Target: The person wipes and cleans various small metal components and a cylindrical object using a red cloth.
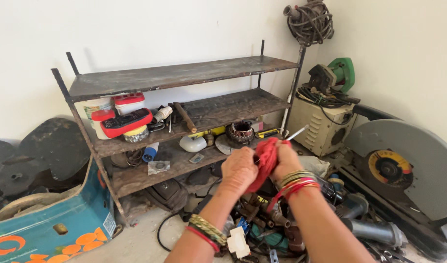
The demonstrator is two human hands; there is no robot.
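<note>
Both my hands are raised in front of a metal shelf rack (179, 77). My left hand (239, 168) and my right hand (285, 159) are pressed together around a red cloth (265, 158) that is bunched between them. A thin grey metal rod (297, 132), like a tool shaft, sticks up and to the right out of the cloth above my right hand. What end of the tool the cloth covers is hidden. I wear bangles on both wrists.
The rack holds a red meter (126, 122), red-lidded tubs (128, 103), a blue plug (149, 152), a motor stator (240, 131) and small parts. A pile of power tools (277, 224) lies below my hands. A chop saw (403, 168) stands right, a teal box (53, 226) left.
</note>
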